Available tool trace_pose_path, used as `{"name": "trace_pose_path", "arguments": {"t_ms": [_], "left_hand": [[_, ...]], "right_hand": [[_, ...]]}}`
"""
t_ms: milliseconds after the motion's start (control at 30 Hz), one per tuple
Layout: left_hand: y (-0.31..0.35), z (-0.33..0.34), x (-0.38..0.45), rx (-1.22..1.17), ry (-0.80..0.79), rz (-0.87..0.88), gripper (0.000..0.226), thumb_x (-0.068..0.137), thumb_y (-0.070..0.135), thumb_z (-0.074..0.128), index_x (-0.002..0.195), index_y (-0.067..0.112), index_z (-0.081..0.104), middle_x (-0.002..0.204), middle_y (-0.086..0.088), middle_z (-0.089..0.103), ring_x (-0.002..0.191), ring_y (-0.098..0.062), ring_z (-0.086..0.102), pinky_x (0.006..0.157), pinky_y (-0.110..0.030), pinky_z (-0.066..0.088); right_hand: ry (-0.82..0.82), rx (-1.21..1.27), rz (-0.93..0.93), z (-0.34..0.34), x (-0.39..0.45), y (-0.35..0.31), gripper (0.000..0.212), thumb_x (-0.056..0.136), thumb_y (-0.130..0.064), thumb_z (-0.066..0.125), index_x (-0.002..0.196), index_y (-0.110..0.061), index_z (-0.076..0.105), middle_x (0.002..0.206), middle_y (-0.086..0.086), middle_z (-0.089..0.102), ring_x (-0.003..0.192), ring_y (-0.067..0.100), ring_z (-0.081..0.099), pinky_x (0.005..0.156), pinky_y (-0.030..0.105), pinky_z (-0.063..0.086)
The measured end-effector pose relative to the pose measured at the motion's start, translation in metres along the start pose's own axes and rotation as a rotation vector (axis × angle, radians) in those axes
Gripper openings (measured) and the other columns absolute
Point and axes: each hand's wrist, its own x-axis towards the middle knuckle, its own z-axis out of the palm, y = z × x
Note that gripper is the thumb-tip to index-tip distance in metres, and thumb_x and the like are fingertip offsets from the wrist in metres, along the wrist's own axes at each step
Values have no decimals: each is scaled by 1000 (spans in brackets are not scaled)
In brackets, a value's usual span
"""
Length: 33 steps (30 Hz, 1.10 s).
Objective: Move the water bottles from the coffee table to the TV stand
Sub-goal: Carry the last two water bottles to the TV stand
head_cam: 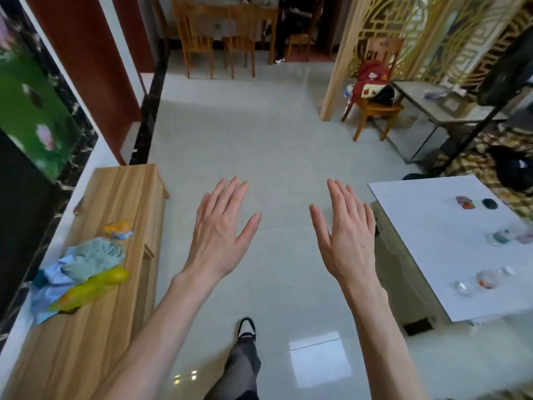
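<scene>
Several clear water bottles stand on the white coffee table at the right, seen from above: one with a reddish label, a clear one beside it, and one with a teal label farther back. The wooden TV stand runs along the left wall. My left hand and my right hand hover side by side over the tiled floor between the two pieces of furniture. Both hands are flat with fingers spread, holding nothing and touching nothing.
On the TV stand lie a yellow plastic bag, crumpled blue-green cloths and a small yellow packet. Two small objects sit on the far part of the coffee table. My foot is on the floor. A chair with a red bag stands beyond.
</scene>
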Motion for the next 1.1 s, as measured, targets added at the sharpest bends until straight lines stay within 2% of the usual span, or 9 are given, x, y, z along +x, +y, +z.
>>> {"name": "trace_pose_path", "arguments": {"t_ms": [233, 533, 633, 933, 1100], "left_hand": [[44, 86, 117, -58, -97, 161, 62, 103, 50, 42, 157, 20, 33, 166, 3, 28, 157, -17, 18, 127, -42, 17], [104, 191, 278, -172, -202, 343, 65, 101, 54, 37, 157, 21, 34, 166, 3, 30, 157, -17, 19, 126, -45, 20], [127, 227, 323, -209, -240, 412, 64, 101, 55, 36, 157, 22, 33, 166, 3, 30, 157, -16, 18, 126, -45, 21], [214, 317, 396, -316, -396, 619, 64, 102, 57, 33, 158, 26, 28, 167, 6, 27, 157, -12, 14, 127, -45, 19], [271, 367, 423, -350, -454, 718, 61, 104, 51, 39, 158, 27, 27, 167, 7, 26, 157, -12, 13, 127, -45, 18]], "right_hand": [[41, -109, 137, 7, 75, 76, 64, 103, -58, 25, 158, -25, 27, 163, -5, 33, 155, 14, 18, 125, 42, 13], [79, -218, 363, 23, 177, 178, 63, 104, -59, 23, 158, -27, 26, 164, -7, 31, 155, 13, 17, 125, 43, 15], [113, -253, 448, 22, 201, 210, 61, 105, -57, 28, 158, -27, 28, 163, -6, 33, 155, 14, 18, 125, 44, 16], [227, -316, 736, 4, 226, 301, 61, 104, -55, 31, 156, -23, 33, 161, -3, 37, 153, 17, 24, 125, 45, 15], [264, -355, 854, -3, 232, 360, 62, 104, -56, 28, 156, -22, 33, 161, -2, 38, 153, 19, 24, 125, 47, 16]]}}
